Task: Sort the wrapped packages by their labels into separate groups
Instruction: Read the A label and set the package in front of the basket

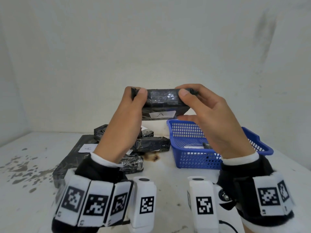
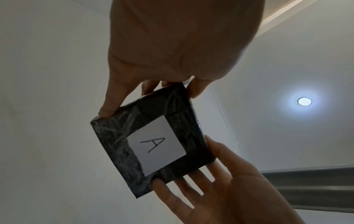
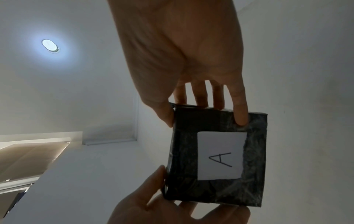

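A black wrapped package (image 1: 163, 98) with a white label marked A (image 1: 161, 114) is held up in the air above the table. My left hand (image 1: 134, 98) grips its left end and my right hand (image 1: 193, 101) grips its right end, thumbs on the near face. The left wrist view shows the package (image 2: 114, 136) and its A label (image 2: 157, 145) from below, and so does the right wrist view, package (image 3: 252, 159) and label (image 3: 220, 156). More black packages lie on the table below: a large flat one labelled A (image 1: 72, 157) and smaller ones (image 1: 151, 143).
A blue mesh basket (image 1: 183, 158) stands on the table at the right, with a dark item and a white label (image 1: 195, 147) inside. The white table (image 1: 33, 165) has grey stains at the left and a brown stain (image 1: 154, 157) near the pile. A white wall stands close behind.
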Demonstrator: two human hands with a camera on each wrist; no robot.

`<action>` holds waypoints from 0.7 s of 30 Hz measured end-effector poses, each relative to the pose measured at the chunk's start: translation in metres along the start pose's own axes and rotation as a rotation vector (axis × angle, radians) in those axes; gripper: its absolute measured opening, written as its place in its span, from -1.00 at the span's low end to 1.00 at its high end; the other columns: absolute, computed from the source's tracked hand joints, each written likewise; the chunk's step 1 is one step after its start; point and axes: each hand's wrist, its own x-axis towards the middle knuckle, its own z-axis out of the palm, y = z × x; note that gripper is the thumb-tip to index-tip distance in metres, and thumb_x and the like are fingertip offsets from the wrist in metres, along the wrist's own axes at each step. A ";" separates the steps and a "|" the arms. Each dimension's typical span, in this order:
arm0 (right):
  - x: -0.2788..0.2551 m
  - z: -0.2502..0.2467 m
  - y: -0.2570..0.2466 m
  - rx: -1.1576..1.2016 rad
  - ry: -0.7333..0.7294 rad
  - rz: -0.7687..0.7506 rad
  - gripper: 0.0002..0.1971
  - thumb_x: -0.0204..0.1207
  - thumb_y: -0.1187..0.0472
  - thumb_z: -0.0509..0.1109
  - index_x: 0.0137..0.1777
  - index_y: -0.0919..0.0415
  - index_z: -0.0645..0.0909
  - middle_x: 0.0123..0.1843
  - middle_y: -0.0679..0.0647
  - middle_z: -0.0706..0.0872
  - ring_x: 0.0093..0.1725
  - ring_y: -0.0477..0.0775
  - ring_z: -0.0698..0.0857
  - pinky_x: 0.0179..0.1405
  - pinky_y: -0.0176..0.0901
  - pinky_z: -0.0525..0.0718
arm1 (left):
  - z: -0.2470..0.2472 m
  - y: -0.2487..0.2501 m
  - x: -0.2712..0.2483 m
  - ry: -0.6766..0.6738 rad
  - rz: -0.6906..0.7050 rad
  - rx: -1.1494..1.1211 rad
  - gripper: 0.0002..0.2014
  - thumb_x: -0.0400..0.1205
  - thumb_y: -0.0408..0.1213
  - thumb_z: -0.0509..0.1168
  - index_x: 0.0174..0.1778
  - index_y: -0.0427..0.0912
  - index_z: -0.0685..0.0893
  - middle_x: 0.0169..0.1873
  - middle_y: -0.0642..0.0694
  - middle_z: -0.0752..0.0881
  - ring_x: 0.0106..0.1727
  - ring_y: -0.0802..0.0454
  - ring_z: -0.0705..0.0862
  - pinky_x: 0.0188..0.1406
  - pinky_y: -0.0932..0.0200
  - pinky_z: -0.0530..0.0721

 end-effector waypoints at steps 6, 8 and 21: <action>-0.001 0.006 0.002 -0.070 0.039 -0.056 -0.94 0.61 0.04 0.47 -0.02 -0.02 0.74 -0.07 -0.01 0.79 0.05 0.19 0.79 0.12 0.26 0.80 | 0.002 -0.001 -0.001 -0.047 0.061 0.026 -0.90 0.73 0.01 0.13 -0.06 0.12 0.44 -0.17 0.18 0.57 -0.11 0.23 0.57 0.31 -0.04 0.54; -0.001 0.007 0.004 -0.095 0.050 -0.076 -0.92 0.59 0.00 0.49 -0.01 -0.05 0.73 -0.05 -0.03 0.80 0.05 0.17 0.79 0.18 0.29 0.76 | 0.003 -0.001 -0.002 -0.069 0.079 0.029 -0.90 0.71 0.00 0.17 -0.01 0.09 0.43 -0.15 0.16 0.58 -0.07 0.19 0.59 0.27 0.00 0.56; -0.003 0.003 0.003 -0.127 -0.020 -0.143 -0.80 0.48 0.19 0.60 0.05 0.01 0.69 0.03 -0.22 0.76 0.02 -0.36 0.72 0.03 -0.41 0.70 | -0.002 -0.004 0.002 -0.080 -0.037 -0.044 -0.51 0.60 0.35 0.00 0.08 0.11 0.66 0.04 0.07 0.75 -0.01 0.06 0.80 0.16 0.01 0.71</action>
